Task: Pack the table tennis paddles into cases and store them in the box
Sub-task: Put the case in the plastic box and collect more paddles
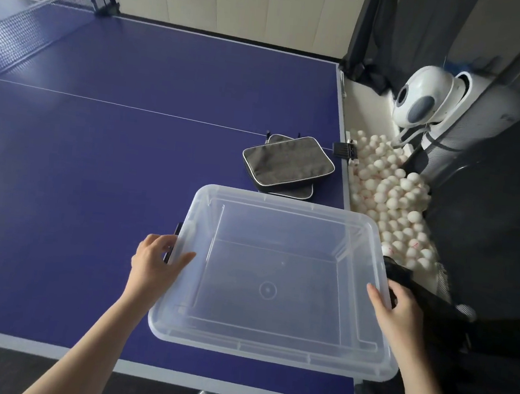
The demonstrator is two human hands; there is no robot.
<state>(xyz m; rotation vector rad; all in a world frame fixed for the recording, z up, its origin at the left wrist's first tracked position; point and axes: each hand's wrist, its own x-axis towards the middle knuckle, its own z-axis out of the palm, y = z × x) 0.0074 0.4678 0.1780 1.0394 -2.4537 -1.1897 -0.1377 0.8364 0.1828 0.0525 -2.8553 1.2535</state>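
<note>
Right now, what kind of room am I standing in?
Most likely an indoor table tennis practice room. You stand at a blue table with a net across it, and beside it a white ball machine stands over a tray heaped with white balls.

No text, label, brand or number is readable; some balls [414, 243] carry small red marks, too small to read.
</note>
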